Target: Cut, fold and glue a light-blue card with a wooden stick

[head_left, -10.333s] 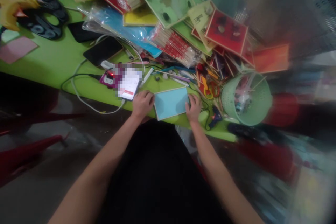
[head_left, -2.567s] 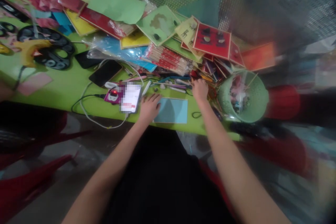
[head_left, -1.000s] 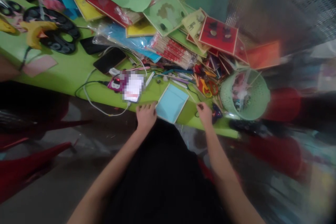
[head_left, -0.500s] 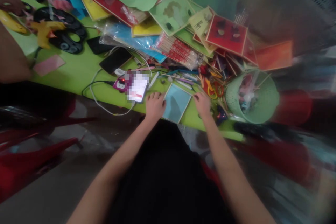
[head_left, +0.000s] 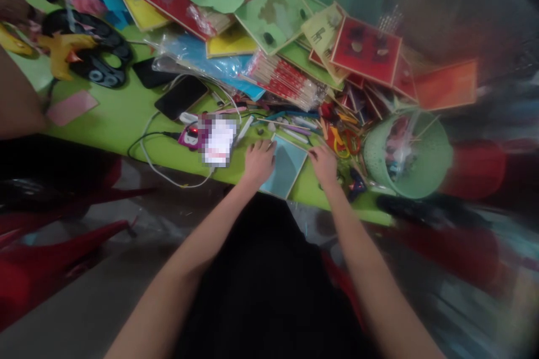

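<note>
A light blue card with a pale wooden border (head_left: 283, 169) lies tilted at the table's front edge, before my body. Over its left side rests my left hand (head_left: 259, 164), back of the hand up, fingers lying on the card near its upper left edge. At the right corner, my right hand (head_left: 324, 165) has thumb and index finger pinched together on the border. Whether a small piece is also between those fingertips is too blurred to tell. Orange-handled scissors (head_left: 339, 143) lie just beyond my right hand.
A lit phone (head_left: 219, 141) with a white cable lies left of my left hand, beside a purple power socket (head_left: 190, 137). A green basket (head_left: 373, 154) stands at right. Bordered cards (head_left: 366, 50) and stick packs (head_left: 288, 79) pile up behind. Another person's arm (head_left: 19, 98) is at far left.
My left hand has shifted right, from the card's left edge further onto its surface. My right hand stays at the card's right corner. The view has moved slightly.
</note>
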Tool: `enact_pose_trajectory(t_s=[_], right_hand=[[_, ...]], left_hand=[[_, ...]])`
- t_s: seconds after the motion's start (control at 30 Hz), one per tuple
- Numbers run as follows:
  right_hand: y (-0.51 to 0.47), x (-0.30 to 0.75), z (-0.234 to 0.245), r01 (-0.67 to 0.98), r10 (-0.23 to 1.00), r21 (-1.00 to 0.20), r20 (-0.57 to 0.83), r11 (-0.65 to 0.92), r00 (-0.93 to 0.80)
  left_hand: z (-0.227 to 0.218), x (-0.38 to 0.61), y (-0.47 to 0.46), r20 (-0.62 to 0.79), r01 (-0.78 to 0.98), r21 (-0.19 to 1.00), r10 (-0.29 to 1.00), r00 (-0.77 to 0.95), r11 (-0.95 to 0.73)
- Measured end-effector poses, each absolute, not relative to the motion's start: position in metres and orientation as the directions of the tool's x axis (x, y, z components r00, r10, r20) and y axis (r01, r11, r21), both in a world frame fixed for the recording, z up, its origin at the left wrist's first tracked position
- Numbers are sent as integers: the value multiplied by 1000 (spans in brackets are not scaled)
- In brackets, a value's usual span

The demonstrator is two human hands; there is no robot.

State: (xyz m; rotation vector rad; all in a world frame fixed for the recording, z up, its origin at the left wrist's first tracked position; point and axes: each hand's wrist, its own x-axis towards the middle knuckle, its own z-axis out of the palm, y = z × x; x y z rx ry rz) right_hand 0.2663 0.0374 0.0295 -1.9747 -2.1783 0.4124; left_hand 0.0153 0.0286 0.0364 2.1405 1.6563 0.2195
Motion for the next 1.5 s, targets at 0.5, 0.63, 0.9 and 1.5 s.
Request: enact_pose_trajectory(t_s=[0.5, 0.63, 0.9, 1.5], right_hand=[[42, 266, 25, 936, 993, -341, -47, 89, -112], [44, 266, 28, 934, 990, -339, -39, 117, -138], [45, 265, 29, 940, 988, -322, -57, 116, -141], [48, 266, 27, 937, 988, -343, -110, 69, -112]], left_hand=[[32, 19, 41, -118, 876, 412, 938, 325, -252], [32, 19, 43, -125, 878, 408, 937, 325, -250], [33, 20, 47, -120, 871, 419, 936, 331, -255], [31, 26, 55, -140, 873, 401, 924, 357, -277]])
